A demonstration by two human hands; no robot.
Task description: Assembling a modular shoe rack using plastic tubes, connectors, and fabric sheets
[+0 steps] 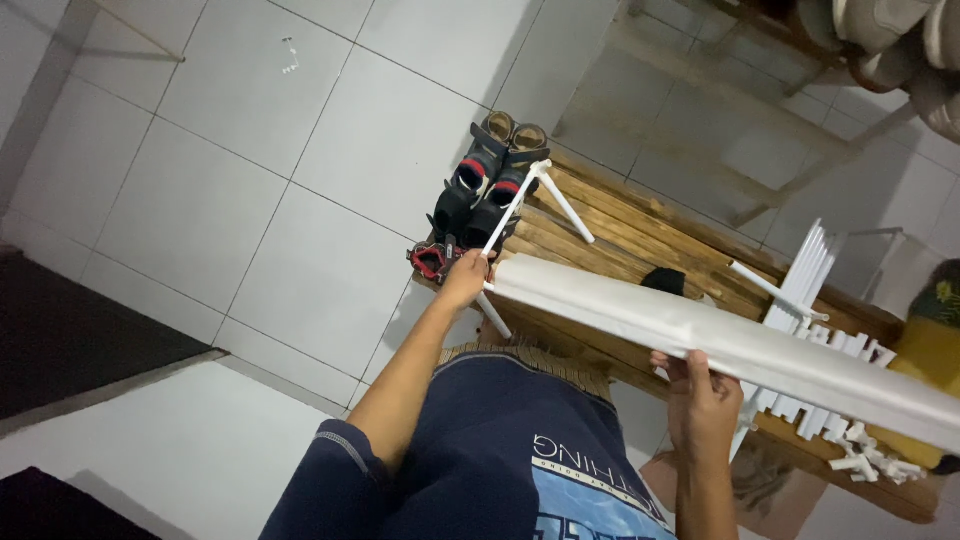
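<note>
A long white fabric-covered panel (700,335) stretches from the middle of the view to the right edge, above a slatted wooden bench (600,240). My left hand (465,280) grips its near end, where thin white tubes (530,200) join at a corner piece and stick out. My right hand (700,395) holds the panel's lower edge from beneath, further to the right. Part of my dark blue shirt fills the bottom of the view.
A pair of black and red sandals (480,185) sits at the bench's end on the white tiled floor (250,200). A bundle of white tubes (810,275) and loose white connectors (870,460) lie on the bench at right, beside a yellow object (930,350). A dark mat (70,340) lies at left.
</note>
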